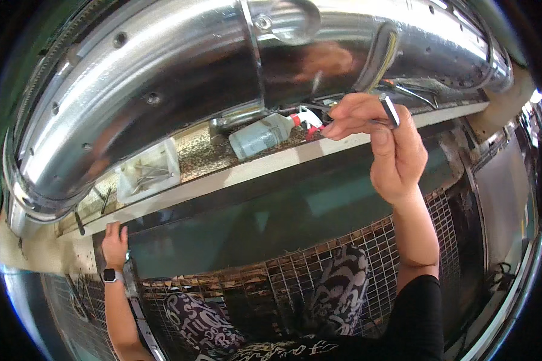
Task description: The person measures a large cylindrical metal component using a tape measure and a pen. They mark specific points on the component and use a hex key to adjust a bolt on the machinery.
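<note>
My right hand [397, 147] is raised over the front ledge, its fingers bent and pressed together, tips toward the left. A small flat black-and-white strip [390, 112] lies across its fingers; whether it is worn or gripped I cannot make out. What sits between the fingertips is hidden. Behind and left of that hand, a clear spray bottle [260, 139] with a red and white trigger lies on its side. My left hand [115, 245] rests with fingers stretched out at the left end of the dark green panel [223, 231], near the pale ledge [235, 175].
A large shiny metal cylinder [193, 66] spans the far side, with a dark, yellow-edged strap [379, 57] on it. A white tray [173, 157] holds small metal pieces. A black-handled tool [79, 224] lies at the left. Wire mesh [289, 280] covers the area around my legs.
</note>
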